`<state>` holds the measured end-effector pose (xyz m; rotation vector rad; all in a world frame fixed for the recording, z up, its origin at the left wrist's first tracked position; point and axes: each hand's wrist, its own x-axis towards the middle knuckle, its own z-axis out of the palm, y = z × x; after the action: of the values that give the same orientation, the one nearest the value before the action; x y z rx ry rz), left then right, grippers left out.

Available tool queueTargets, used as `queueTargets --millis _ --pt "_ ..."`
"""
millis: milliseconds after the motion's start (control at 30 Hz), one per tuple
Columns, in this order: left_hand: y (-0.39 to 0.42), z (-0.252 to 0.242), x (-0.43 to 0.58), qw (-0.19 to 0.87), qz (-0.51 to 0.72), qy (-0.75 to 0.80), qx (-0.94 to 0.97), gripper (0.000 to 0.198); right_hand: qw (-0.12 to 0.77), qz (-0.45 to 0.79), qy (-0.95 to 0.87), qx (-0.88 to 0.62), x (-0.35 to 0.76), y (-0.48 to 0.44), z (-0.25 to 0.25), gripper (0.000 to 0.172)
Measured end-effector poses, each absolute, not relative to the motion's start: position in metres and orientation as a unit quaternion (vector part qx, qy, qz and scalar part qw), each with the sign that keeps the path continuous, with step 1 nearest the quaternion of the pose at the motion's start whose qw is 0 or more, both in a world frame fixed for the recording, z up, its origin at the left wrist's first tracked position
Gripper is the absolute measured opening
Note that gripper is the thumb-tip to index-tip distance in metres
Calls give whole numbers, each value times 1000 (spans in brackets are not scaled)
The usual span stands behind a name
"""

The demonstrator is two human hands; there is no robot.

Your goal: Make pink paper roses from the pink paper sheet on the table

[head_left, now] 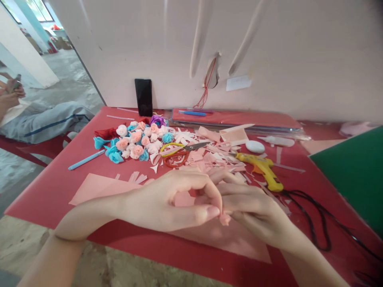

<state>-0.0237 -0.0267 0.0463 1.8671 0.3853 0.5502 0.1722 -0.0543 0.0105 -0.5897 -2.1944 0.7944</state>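
Note:
Just above the table's front part, my left hand (pixel 182 199) pinches a small pink paper flower (pixel 225 219) between thumb and forefinger. My right hand (pixel 254 203) is closed around the same flower from the other side, and its fingertips are partly hidden behind my left fingers. Beneath both hands lies a sheet of pink paper (pixel 239 241). Beyond them are scissors (pixel 185 149) with yellow and red handles, resting on pink paper scraps (pixel 199 157). A yellow glue gun (pixel 263 167) lies behind my right hand.
Finished paper flowers (pixel 136 137) are heaped at the back left, near a blue stick (pixel 86 159). A black phone (pixel 144 97) leans on the board. The glue gun's cord (pixel 311 215) loops along the right. A green panel (pixel 353 175) stands right. A seated person (pixel 38 115) is at left.

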Motion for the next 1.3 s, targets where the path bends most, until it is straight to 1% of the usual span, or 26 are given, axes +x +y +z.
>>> queueTargets --millis 233,433,600,767,900,1033,1300 --pt "-30 43 -22 654 221 176 702 10 368 428 -795 -220 169 -51 4 34" --pt "-28 35 -20 705 208 181 654 5 368 455 -781 -217 171 -51 0 34" --pt "-25 35 -19 717 191 187 644 6 367 465 -780 -202 170 -49 -1 34" --pt "-26 35 -20 722 164 229 632 5 363 488 -770 -191 170 -49 -4 35" --pt "-28 33 -20 704 173 237 647 6 359 491 -771 -189 170 -49 -3 36" --pt "-28 34 -19 698 177 233 653 7 360 493 -768 -193 169 -48 -3 34" --pt "-27 32 -20 686 197 207 669 9 348 527 -746 -210 173 -49 -6 32"
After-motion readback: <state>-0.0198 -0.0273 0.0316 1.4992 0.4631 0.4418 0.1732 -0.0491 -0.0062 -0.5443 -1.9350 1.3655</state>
